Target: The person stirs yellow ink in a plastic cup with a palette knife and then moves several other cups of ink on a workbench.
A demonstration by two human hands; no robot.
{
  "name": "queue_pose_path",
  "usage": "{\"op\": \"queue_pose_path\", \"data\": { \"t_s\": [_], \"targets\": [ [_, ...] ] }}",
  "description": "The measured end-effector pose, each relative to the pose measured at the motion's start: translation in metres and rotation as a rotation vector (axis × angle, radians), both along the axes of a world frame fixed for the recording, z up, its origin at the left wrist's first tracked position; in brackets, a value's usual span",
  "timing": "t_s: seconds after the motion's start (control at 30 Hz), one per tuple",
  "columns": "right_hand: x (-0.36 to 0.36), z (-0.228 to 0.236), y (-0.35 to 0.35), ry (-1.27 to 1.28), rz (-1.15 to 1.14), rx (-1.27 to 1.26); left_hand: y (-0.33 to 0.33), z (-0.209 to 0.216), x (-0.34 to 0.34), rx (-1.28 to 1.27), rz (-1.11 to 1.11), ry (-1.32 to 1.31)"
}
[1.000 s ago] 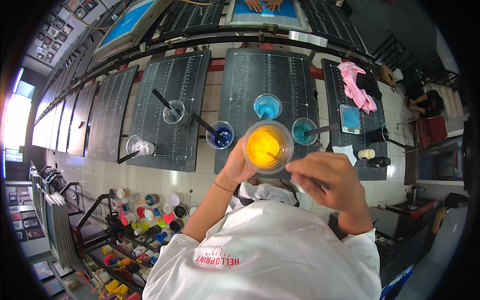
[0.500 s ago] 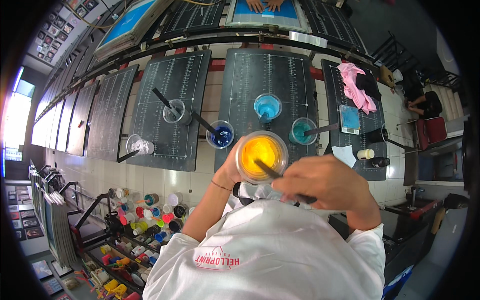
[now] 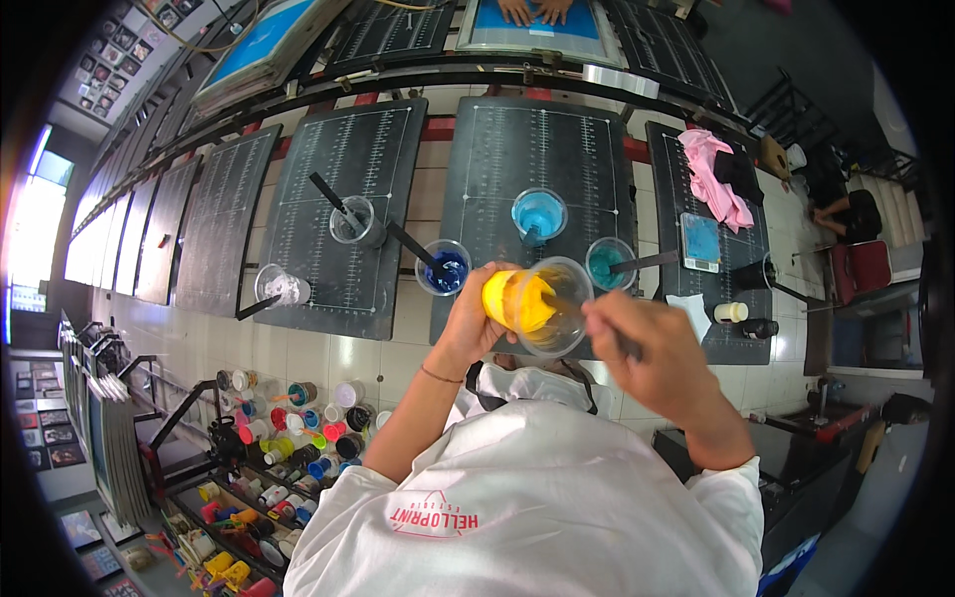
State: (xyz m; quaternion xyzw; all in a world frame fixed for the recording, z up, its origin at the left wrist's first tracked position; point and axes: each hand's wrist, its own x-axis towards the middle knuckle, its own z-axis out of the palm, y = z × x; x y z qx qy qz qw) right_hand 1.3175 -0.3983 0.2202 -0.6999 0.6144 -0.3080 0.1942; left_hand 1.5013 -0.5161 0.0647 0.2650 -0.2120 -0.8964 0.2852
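My left hand (image 3: 473, 320) grips a clear plastic cup (image 3: 542, 303) of yellow ink, tilted with its mouth turned to the right. My right hand (image 3: 647, 350) is closed around a dark stirring stick (image 3: 625, 343) whose tip reaches into the cup. Both hands are raised in front of my chest, above the edge of a black gridded pallet (image 3: 542, 169). On that pallet stand a dark blue ink cup (image 3: 444, 269), a light blue ink cup (image 3: 538, 214) and a teal ink cup (image 3: 608, 263), each with a stick in it.
A second pallet (image 3: 343, 214) to the left carries a clear cup (image 3: 356, 221) with a stick; another clear cup (image 3: 281, 287) sits at its corner. A pink cloth (image 3: 714, 174) and a small scale (image 3: 702, 239) lie on the right pallet. Several ink bottles (image 3: 284, 438) fill a low rack at lower left. Another person's hands (image 3: 532, 10) press a blue screen at the top.
The yellow cup has tipped from facing up toward me to lying on its side, mouth to the right. My right hand shifted with the stick inside it.
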Motion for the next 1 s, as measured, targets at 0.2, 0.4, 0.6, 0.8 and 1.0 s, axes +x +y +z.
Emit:
{"op": "queue_pose_path", "data": {
  "t_s": [0.2, 0.4, 0.6, 0.8, 1.0],
  "targets": [
    [0.008, -0.017, 0.006, -0.313, -0.213, -0.058, 0.009, 0.004, -0.007, -0.021, 0.098, -0.033],
    [0.014, -0.03, 0.015, -0.7, -0.224, -0.074, 0.009, -0.008, -0.002, -0.06, 0.093, -0.037],
    [0.01, -0.036, 0.017, -0.609, -0.194, -0.046, 0.006, -0.003, 0.0, -0.094, 0.066, -0.033],
    [0.007, -0.035, 0.01, -0.446, -0.251, 0.027, 0.007, -0.008, -0.003, -0.069, 0.088, -0.056],
    [0.005, -0.037, 0.011, -0.402, -0.172, -0.046, 0.009, -0.003, -0.002, -0.08, 0.081, -0.082]
  ]
}}
